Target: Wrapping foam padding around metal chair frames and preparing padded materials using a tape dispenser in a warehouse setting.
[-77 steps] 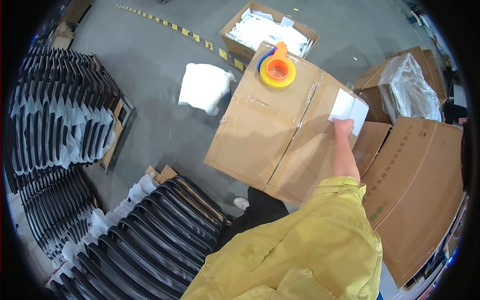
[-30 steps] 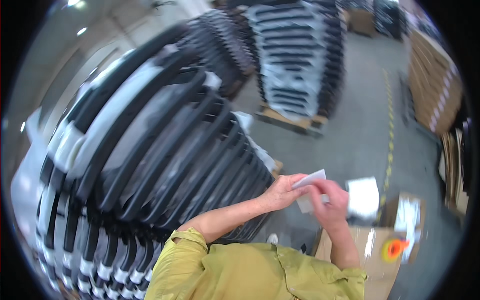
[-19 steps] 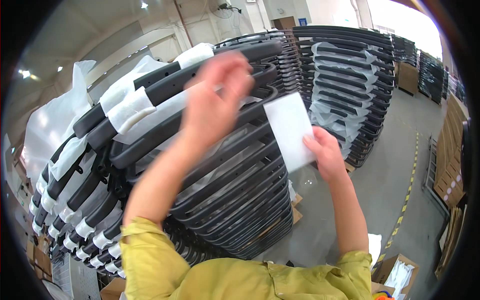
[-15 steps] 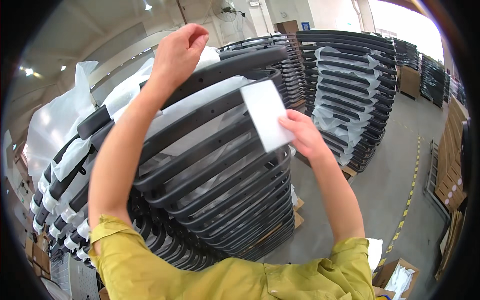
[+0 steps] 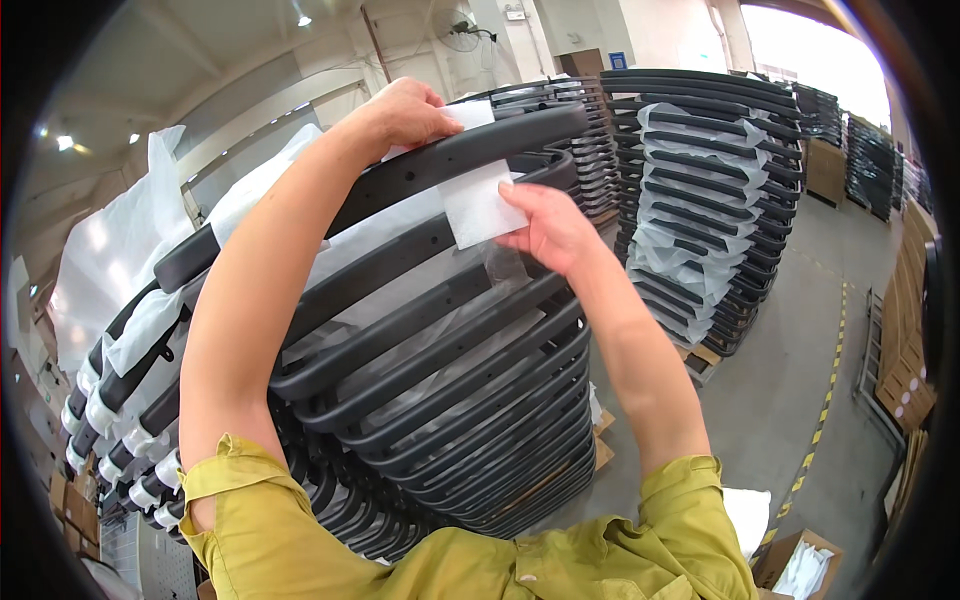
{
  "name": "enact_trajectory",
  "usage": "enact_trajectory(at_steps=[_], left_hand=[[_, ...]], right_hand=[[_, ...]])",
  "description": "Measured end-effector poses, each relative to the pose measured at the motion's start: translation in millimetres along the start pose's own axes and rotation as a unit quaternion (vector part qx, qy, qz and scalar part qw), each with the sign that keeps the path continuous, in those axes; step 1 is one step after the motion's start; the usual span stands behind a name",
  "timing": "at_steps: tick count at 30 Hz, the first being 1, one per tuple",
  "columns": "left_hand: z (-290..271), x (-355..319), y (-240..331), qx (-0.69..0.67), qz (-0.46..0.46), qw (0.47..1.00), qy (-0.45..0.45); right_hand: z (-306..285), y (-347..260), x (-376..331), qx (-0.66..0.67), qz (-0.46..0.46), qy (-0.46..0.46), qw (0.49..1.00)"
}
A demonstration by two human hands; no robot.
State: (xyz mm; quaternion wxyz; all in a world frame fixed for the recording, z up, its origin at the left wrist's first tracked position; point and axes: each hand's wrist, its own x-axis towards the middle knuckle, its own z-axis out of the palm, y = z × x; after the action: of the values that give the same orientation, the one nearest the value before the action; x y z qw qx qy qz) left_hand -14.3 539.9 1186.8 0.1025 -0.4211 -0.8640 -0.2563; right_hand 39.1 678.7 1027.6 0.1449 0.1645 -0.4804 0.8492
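Note:
A thick black curved tubular bar (image 5: 400, 180) tops a stack of similar bars in front of me. My right hand (image 5: 550, 225) pinches the right edge of a white foam sheet (image 5: 475, 210), which hangs from beneath that bar. Above the bar shows more white sheeting (image 5: 472, 117); I cannot tell whether it is the same piece. My left hand (image 5: 408, 115) reaches over the bar's top, fingers curled against this upper white part. Clear tape or film (image 5: 505, 268) dangles below the right hand.
White film (image 5: 125, 240) drapes over the stack's left side, where bar ends are wrapped. Another stack of black bars (image 5: 690, 170) with film between them stands at the right. An open carton (image 5: 800, 560) sits at lower right, near a yellow-black floor line (image 5: 815, 440).
My left hand has come down to the right onto the top bar. My right hand has moved left and brought the foam sheet under the bar.

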Motion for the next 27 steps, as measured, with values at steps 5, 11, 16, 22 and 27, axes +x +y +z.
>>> enact_trajectory(at_steps=[5,11,16,22,27], left_hand=[[0.7,-7.6,7.2,-0.028,0.004,1.0,0.006],[0.0,-7.8,7.4,-0.008,-0.003,1.0,-0.014],[-2.7,-14.7,2.3,0.061,0.072,0.993,0.074],[38.4,-59.8,-2.3,0.499,0.428,0.71,0.252],[42.5,-51.2,-12.4,0.39,0.465,0.735,0.302]], right_hand=[[-14.2,25.8,-22.2,0.035,0.084,-0.044,0.995],[-15.8,41.6,-24.4,-0.009,0.082,0.012,0.997],[-8.8,34.0,-37.2,-0.12,0.083,0.052,0.988],[18.0,-21.0,-42.9,-0.139,-0.04,-0.003,0.99],[21.8,-24.9,-46.4,-0.143,-0.05,0.007,0.988]])
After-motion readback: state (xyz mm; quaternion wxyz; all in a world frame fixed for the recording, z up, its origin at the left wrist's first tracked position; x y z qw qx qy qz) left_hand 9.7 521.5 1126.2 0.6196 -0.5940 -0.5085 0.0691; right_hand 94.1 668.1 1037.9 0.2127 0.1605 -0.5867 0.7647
